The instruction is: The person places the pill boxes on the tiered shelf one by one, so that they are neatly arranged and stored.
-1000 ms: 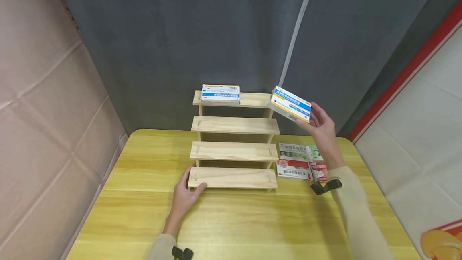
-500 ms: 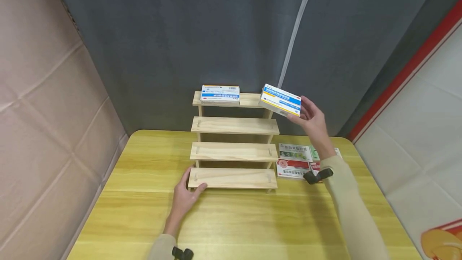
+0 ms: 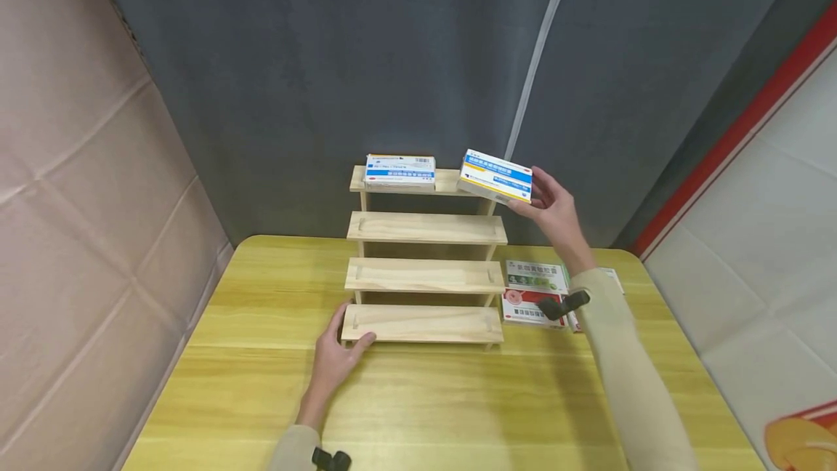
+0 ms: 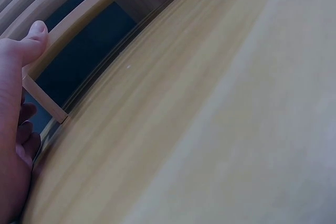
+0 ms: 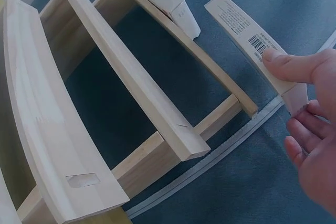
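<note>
Head view: your right hand (image 3: 556, 214) pinches a blue-and-white medicine box (image 3: 497, 176) by its right end, long axis slanting up-left near the top shelf (image 3: 447, 180), your left hand (image 3: 335, 355) holding the bottom shelf (image 3: 421, 323).

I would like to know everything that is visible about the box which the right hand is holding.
The box is a flat carton, seemingly cardboard, mostly white, with blue and yellow bands and printed characters on its broad face. A long narrow side carries small print and a barcode. It looks closed. In the head view, the right hand pinches its right end and holds it tilted. The right wrist view shows it apart from the top shelf.
</note>
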Demonstrator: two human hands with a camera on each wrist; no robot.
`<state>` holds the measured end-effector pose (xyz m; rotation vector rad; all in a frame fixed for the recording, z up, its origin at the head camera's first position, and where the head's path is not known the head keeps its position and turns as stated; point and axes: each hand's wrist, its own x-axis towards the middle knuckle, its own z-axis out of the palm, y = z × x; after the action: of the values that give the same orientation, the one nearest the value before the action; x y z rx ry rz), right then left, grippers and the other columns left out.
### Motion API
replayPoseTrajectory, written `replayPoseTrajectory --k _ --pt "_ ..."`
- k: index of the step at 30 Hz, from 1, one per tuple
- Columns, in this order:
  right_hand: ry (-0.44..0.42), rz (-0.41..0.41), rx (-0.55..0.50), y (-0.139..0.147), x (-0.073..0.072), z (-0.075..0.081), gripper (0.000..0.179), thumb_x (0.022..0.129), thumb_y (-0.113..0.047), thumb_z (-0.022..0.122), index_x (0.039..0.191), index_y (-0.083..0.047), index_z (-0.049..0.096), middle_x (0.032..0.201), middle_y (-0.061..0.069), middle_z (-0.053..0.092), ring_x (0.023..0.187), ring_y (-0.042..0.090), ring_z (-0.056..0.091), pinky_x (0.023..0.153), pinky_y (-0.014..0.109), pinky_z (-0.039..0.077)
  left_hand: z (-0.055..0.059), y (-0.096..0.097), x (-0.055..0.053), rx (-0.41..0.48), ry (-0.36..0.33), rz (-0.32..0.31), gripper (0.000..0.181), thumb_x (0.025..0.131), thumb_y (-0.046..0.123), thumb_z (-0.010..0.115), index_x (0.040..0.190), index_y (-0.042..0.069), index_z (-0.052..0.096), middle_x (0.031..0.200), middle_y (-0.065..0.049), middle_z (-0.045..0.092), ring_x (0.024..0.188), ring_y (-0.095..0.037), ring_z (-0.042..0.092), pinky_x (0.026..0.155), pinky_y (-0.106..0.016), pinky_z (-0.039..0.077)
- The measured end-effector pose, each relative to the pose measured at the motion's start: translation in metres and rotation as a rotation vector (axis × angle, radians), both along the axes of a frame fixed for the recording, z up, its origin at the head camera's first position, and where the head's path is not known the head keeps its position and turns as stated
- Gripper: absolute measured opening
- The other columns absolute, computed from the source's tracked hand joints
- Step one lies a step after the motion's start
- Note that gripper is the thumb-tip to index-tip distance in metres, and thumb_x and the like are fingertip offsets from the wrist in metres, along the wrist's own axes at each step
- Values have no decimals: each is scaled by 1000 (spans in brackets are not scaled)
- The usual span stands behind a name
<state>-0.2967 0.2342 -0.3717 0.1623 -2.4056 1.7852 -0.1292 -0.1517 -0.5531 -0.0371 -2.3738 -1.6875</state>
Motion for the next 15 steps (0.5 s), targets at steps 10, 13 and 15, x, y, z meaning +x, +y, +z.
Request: replayPoseTrajectory --k 10,13,15 --pt "45 57 -1 -7 -19 -1 82 88 -20 81 157 -15 37 156 7 48 140 21 47 110 34 41 -4 2 -1 -13 -6 24 81 85 15 82 152 2 40 150 -25 51 139 -45 47 118 -60 37" --pt "33 66 7 -10 -23 -1 82 88 -21 81 157 -15 37 156 7 48 141 20 46 113 37 41 -11 1 -4 -5 -10 19 82 85 15 82 153 1 39 150 -26 50 139 -46 47 119 -60 37" --pt "24 68 13 -10 -25 -2 82 88 -21 81 157 -15 38 156 7 48 142 20 46 115 39 40 -19 0 -7 -4 -14 17 83 85 16 82 154 1 38 150 -26 49 138 -46 47 118 -59 37"
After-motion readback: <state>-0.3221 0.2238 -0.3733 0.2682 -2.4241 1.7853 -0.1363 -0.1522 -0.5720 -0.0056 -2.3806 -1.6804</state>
